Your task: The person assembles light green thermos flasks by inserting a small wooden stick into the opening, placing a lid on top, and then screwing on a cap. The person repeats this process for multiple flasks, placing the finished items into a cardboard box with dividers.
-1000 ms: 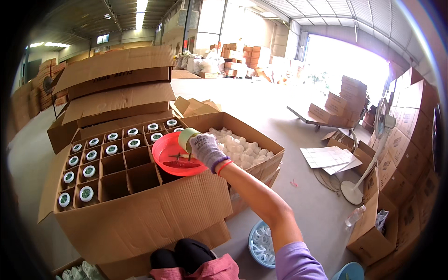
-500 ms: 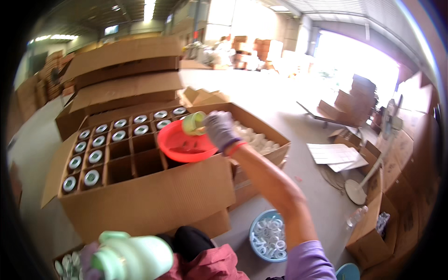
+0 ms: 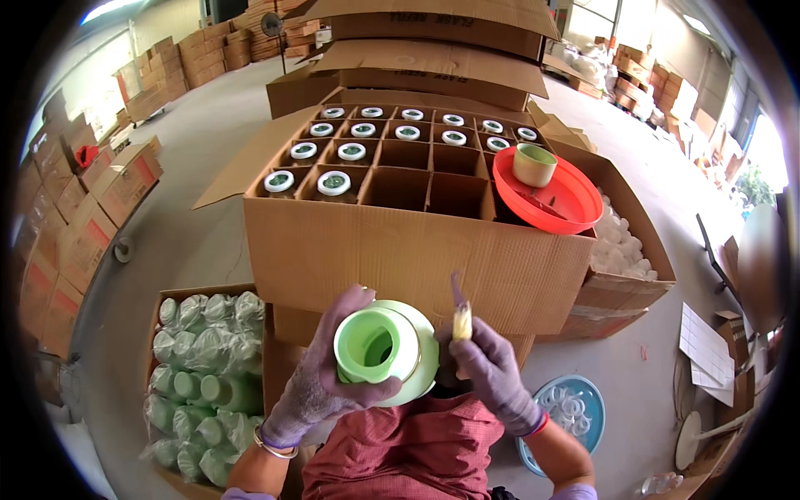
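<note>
My left hand (image 3: 321, 375), in a grey-purple glove, is wrapped around a light green plastic flask (image 3: 408, 342). The flask is tilted so its round opening faces me. Just right of it, my gloved right hand (image 3: 496, 375) grips a small knife (image 3: 462, 321) with a pale yellow handle, its thin blade pointing up and away. Ahead, a red basin (image 3: 558, 196) rests on the divided carton's right corner. A pale green cup (image 3: 534, 165) and some small dark red pieces lie in it.
White-lidded flasks (image 3: 334, 182) fill many cells of the carton (image 3: 408, 250); several front cells are bare. A box of bagged green flasks (image 3: 208, 392) stands left. On the right are a blue basin (image 3: 596, 417) of clear rings and a carton of white pieces (image 3: 617, 242).
My view has swung left. My right hand has left the cup in the red basin, come back toward me and now holds the knife. The flask is now upright-tilted before me, opening in view.
</note>
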Demonstrator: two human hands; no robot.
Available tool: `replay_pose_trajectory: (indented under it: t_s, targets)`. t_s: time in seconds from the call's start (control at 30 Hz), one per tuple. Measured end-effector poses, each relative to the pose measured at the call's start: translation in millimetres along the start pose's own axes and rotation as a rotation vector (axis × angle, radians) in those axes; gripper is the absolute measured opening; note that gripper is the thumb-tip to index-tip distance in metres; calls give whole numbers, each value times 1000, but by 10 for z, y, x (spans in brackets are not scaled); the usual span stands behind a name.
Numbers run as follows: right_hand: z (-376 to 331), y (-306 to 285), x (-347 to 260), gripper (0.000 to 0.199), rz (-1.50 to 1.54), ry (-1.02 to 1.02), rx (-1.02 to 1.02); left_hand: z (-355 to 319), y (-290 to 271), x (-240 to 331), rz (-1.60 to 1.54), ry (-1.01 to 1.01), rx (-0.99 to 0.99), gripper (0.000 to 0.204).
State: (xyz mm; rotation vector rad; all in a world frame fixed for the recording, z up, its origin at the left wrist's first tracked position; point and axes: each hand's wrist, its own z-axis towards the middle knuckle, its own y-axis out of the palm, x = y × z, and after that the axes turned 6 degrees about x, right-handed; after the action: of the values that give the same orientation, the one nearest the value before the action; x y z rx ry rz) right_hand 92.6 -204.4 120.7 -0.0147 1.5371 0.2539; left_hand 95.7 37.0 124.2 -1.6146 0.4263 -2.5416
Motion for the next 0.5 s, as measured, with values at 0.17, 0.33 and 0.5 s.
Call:
replay_pose_trajectory:
  t_s: [0.17, 0.33, 0.5]
  targets:
    - [-1, -3, 143, 25, -130, -14, -133, 89, -205, 210, 211, 130, -63, 91]
    - [-133, -39, -133, 50, -574, -305, -180, 1, -136, 300, 715, 323, 18, 83]
    - [-255, -189, 331, 32, -934, -528, -155, -283, 65, -204, 769, 243, -30, 82]
